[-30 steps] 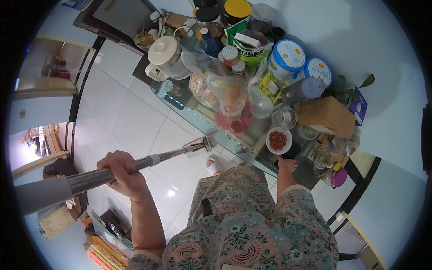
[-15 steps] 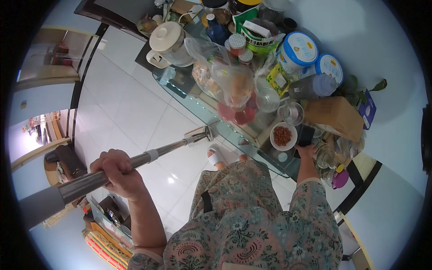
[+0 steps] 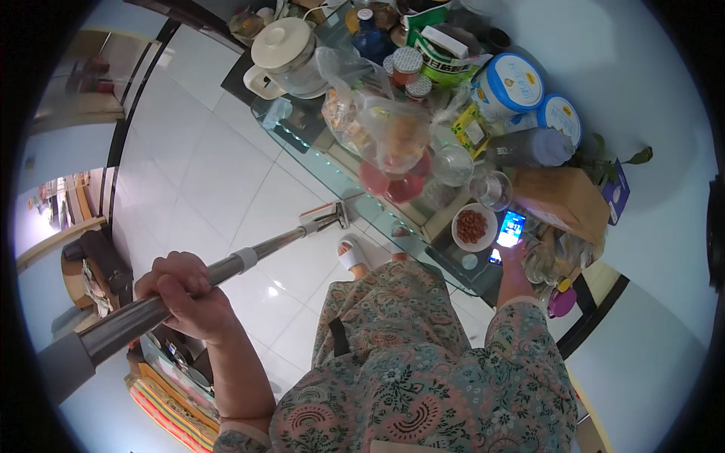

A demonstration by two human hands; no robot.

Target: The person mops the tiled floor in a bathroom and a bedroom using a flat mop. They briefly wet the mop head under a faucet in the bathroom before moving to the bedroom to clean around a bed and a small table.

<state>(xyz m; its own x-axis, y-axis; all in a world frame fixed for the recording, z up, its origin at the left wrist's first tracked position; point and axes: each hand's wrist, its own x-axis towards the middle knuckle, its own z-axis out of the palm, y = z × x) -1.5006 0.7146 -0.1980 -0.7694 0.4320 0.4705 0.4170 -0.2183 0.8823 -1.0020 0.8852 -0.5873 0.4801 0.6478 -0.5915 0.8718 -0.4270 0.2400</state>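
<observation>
My left hand (image 3: 190,294) is wrapped round the metal pole of a flat mop (image 3: 276,245). The pole slants from the lower left to the mop's head (image 3: 332,216), which rests on the floor near my white slippers (image 3: 352,254). At the table's near right corner, my right hand (image 3: 514,257) grips the lower part of a phone (image 3: 513,226) with a lit screen. Just left of the phone stands a white bowl (image 3: 473,227) of reddish-brown nuts or beans. My fingers under the phone are hidden.
The glass table (image 3: 317,162) is crowded with a kettle (image 3: 287,57), plastic bags (image 3: 377,124), a pink bowl (image 3: 404,187), blue-and-white tubs (image 3: 513,83), a grey bottle (image 3: 532,146) and a cardboard box (image 3: 563,200). Glass jars (image 3: 540,264) stand beside my right wrist.
The phone's screen has gone from dark to lit under my right hand. My left hand and the mop pole have shifted slightly left and down in the view.
</observation>
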